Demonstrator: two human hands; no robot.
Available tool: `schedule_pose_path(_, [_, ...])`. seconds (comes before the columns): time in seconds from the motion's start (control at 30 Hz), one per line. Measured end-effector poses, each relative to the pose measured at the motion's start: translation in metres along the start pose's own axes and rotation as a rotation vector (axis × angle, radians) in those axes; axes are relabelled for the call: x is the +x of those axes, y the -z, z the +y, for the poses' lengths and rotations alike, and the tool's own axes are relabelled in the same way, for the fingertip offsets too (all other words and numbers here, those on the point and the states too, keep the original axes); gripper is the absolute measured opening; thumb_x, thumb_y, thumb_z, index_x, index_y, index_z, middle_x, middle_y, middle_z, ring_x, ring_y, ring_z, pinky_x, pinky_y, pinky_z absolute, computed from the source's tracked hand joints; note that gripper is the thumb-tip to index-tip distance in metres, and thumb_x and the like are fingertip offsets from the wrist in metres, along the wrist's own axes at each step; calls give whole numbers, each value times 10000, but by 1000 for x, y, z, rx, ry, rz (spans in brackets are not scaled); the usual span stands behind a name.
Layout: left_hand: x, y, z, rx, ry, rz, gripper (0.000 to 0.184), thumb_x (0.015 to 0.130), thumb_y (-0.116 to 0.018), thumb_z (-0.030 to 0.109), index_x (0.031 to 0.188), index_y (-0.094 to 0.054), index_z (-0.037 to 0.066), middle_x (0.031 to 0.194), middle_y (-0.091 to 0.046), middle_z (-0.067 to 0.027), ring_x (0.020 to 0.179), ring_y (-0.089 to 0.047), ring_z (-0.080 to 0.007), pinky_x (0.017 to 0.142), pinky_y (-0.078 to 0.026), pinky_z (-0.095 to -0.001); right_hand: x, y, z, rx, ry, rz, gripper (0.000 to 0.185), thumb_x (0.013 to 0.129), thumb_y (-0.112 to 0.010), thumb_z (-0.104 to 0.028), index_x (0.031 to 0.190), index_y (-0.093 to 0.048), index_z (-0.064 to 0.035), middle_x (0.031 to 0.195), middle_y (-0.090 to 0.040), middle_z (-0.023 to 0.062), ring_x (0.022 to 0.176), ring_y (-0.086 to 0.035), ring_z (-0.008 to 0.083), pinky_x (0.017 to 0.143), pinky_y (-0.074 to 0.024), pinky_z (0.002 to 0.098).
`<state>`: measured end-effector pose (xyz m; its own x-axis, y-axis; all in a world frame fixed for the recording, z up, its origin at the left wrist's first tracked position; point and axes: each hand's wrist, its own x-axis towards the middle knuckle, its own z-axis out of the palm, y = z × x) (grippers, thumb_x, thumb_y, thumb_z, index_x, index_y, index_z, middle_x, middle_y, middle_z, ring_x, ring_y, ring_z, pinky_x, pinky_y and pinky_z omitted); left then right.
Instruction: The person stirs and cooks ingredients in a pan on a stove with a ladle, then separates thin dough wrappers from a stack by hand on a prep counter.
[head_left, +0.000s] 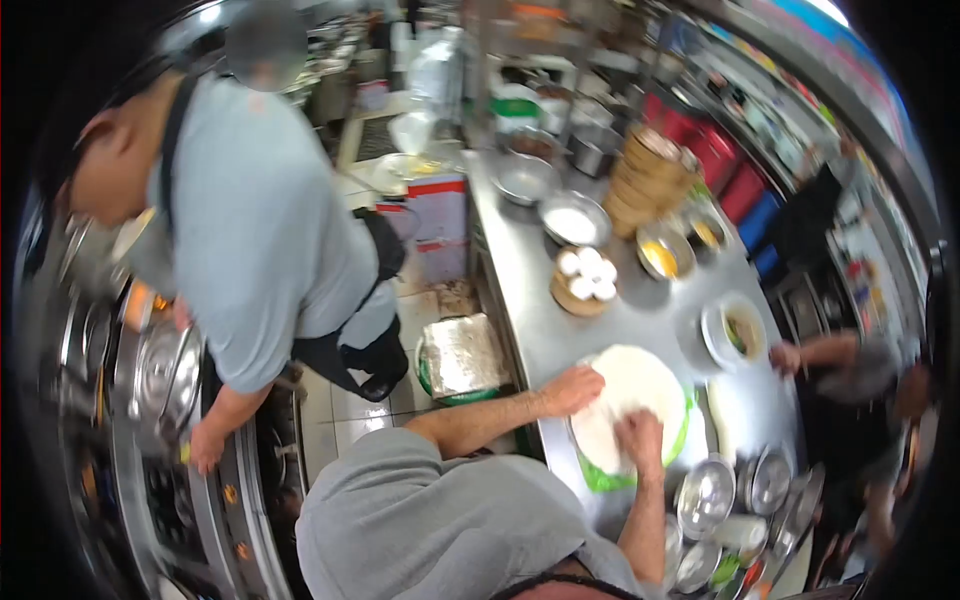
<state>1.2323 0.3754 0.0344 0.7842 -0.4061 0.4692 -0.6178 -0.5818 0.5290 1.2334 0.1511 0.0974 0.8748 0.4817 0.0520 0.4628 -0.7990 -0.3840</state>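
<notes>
A wide, round, pale white mass (610, 375) rests on the steel table, with bright green plastic (605, 478) showing beneath its edge. It looks like dough or flour; I cannot tell which. My left hand (572, 390) is closed at its left edge, fingers curled over the side. Over its lower middle, my right hand (640, 438) is bunched against the white surface, slightly blurred, and its fingertips are hidden. To the right of the mass lies a long pale roll (720, 415), touched by neither hand.
Behind the mass are white round pieces in a steamer basket (580, 292), stacked bamboo steamers (645, 185) and a bowl of yellow food (662, 255). Metal bowls (706, 497) crowd the near right. A co-worker (260, 220) stands left at the stove; another person's hand (787, 358) is across the table.
</notes>
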Motion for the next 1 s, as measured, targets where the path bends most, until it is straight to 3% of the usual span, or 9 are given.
schedule_pose_path(0.13, [5, 9, 10, -71, 49, -35, 655, 619, -754, 370, 1168, -536, 87, 1193, -519, -113, 1135, -440, -310, 984, -262, -490, 4, 5, 5, 26, 137, 49, 178, 743, -616, -190, 685, -591, -23, 723, -572, 159, 716, -529, 340, 681, -425, 451])
schedule_pose_path(0.27, [19, 12, 31, -46, 2, -77, 490, 715, -705, 366, 1106, -577, 100, 1168, -533, -74, 1134, -440, -246, 975, -232, -449, -2, 35, -14, 340, -140, -55, 186, 751, -636, -159, 852, -624, -3, 821, -604, 169, 789, -586, 333, 723, -455, 406])
schedule_pose_path(0.43, [36, 24, 33, -183, 336, -361, 376, 756, -689, 311, 1051, -604, 94, 1178, -526, -64, 1151, -433, -225, 987, -227, -424, -26, 45, 6, 403, -276, 2, 209, 724, -659, -125, 880, -629, 12, 818, -604, 164, 790, -599, 301, 716, -456, 388])
schedule_pose_path(0.53, [43, 25, 56, -160, 168, -150, 290, 759, -681, 274, 974, -634, 84, 1087, -587, -55, 1168, -428, -233, 989, -223, -435, -26, 62, 4, 390, -360, 11, 179, 703, -663, -90, 850, -630, 8, 814, -599, 165, 765, -596, 307, 689, -456, 384])
schedule_pose_path(0.67, [76, 3, 89, -100, -5, -8, 260, 758, -681, 263, 922, -641, 65, 912, -640, -50, 1055, -527, -239, 939, -313, -415, -15, 58, -6, 305, -111, 134, 144, 714, -663, -79, 829, -627, 0, 805, -593, 152, 733, -585, 312, 657, -459, 370])
schedule_pose_path(0.73, [88, -9, 87, -145, 110, -285, 261, 760, -688, 257, 900, -638, 43, 767, -642, -74, 834, -611, -265, 802, -434, -368, -17, 60, -15, 314, -67, 261, 124, 725, -663, -76, 817, -632, 0, 787, -594, 141, 726, -591, 301, 643, -460, 367])
schedule_pose_path(0.87, [84, -21, 57, -552, 326, -206, 254, 794, -652, 258, 782, -617, 7, 726, -619, -165, 684, -604, -280, 644, -449, -372, -48, 35, -16, 335, -490, 804, 392, 702, -725, -141, 1057, -596, -34, 899, -497, 103, 749, -500, 226, 686, -441, 323])
schedule_pose_path(0.9, [85, -23, 53, -541, 387, -200, 261, 810, -648, 249, 817, -628, -11, 733, -626, -153, 672, -598, -236, 610, -451, -346, -57, 21, -8, 420, -594, 730, 598, 660, -772, -176, 1185, -522, -31, 961, -430, 88, 789, -437, 187, 730, -427, 304])
schedule_pose_path(1.0, [82, -23, 52, -626, 493, -144, 254, 816, -653, 240, 835, -639, -13, 736, -633, -132, 666, -588, -197, 633, -455, -325, -65, -9, -5, 529, -724, 703, 655, 647, -786, -181, 1211, -500, -8, 981, -429, 97, 817, -436, 182, 742, -427, 304])
